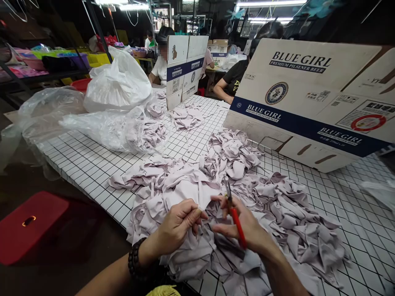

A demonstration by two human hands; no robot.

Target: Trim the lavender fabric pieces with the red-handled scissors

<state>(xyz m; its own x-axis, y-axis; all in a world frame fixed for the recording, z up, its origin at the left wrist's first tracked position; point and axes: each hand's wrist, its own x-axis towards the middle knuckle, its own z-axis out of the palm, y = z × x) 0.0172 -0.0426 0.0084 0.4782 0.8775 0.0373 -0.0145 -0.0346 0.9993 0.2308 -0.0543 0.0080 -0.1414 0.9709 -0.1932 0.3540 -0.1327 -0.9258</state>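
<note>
2 bare hands meet over a heap of pale lilac cloth on a white table (92, 162) with a black grid. the left hand (182, 224), wearing a dark beaded bracelet (134, 259), has its thumb and fingers pressed together, apparently on an edge of a pale cloth piece (188, 185); the exact grip is hidden by the fingers. this piece spreads from the pinch away from the wearer, on top of the heap. the right hand (247, 226) carries red-handled snips (236, 224), its thumb and forefinger spread loosely and pointing left. the snips' long axis runs away from the wearer, tipped slightly left, so the blades point past the pinch rather than at it. the pinched edge lies just left of the right fingertips, across a narrow gap; the left hand is nearer to it. beyond, to the right, leans a large cardboard box (308, 88).
</note>
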